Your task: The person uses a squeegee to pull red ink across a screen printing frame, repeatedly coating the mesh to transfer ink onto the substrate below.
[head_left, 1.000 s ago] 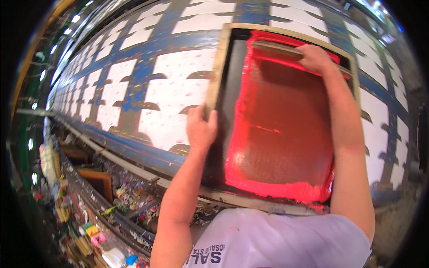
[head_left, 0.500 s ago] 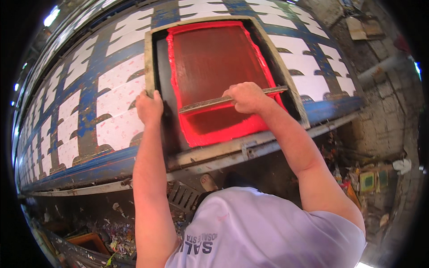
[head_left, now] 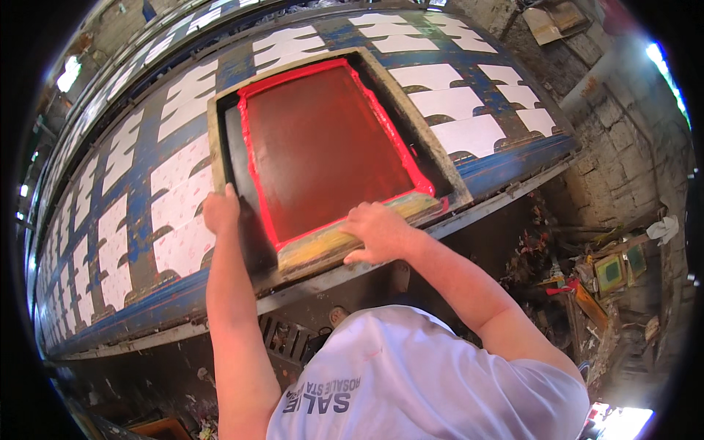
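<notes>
A screen-printing frame (head_left: 215, 139) lies over the cut fabric pieces on the long table, its near end by the table edge. Its dark red mesh (head_left: 323, 147) is bordered by thick bright red ink (head_left: 254, 165). My left hand (head_left: 221, 211) is closed round the frame's left side, near the lower corner. A wide squeegee (head_left: 312, 251), yellowish and stained, lies across the near end of the screen. My right hand (head_left: 378, 233) grips the squeegee around its middle, with the thumb on the near side and the fingers over the top.
White fabric pieces (head_left: 469, 136) lie in rows on the blue-stained table (head_left: 139, 242); those at left (head_left: 180, 198) bear faint pink prints. A metal rail (head_left: 506, 192) runs along the near edge. Debris and small framed screens (head_left: 610, 273) lie low at right, beside a rough block wall (head_left: 587, 176).
My right hand has drawn the squeegee toward me, from partway up the mesh to the screen's near end, and its broad face now shows. My left hand stays on the frame.
</notes>
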Available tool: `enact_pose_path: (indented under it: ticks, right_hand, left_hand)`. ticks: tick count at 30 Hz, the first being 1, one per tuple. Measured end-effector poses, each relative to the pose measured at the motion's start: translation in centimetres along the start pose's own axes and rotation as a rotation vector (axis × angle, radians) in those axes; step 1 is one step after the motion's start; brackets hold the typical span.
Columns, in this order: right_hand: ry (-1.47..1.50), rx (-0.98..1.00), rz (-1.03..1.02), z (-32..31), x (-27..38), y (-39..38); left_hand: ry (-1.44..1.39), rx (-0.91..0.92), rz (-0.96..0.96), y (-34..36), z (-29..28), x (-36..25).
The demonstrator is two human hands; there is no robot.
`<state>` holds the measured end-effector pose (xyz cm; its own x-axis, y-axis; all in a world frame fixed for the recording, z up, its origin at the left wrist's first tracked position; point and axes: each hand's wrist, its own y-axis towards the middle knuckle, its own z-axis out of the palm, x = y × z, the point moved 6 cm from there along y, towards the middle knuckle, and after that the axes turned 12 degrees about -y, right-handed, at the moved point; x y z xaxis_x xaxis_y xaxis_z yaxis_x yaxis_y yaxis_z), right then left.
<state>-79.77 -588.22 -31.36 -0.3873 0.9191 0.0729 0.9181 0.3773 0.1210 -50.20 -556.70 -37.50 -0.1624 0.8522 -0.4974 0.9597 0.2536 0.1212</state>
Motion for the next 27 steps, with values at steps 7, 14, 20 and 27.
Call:
enact_pose_path:
  ticks: [7,14,20,27]
  right_hand:
    - [0.224,-0.22,0.057,-1.4,-10.6,-3.2]
    - [-0.087,-0.246,0.721,-0.9,-28.2,-7.3]
    - [0.136,-0.139,0.897,1.5,-31.6,-6.2]
    - [0.142,-0.211,0.874,1.7,-32.1,-5.6]
  left_hand:
    - [0.04,0.027,-0.017,0.3,0.4,-0.2]
    - [0.076,-0.003,0.008,1.2,1.3,0.2]
    - [0.052,0.011,0.0,1.9,1.5,0.7]
    - [-0.114,0.013,0.054,2.3,2.0,1.9]
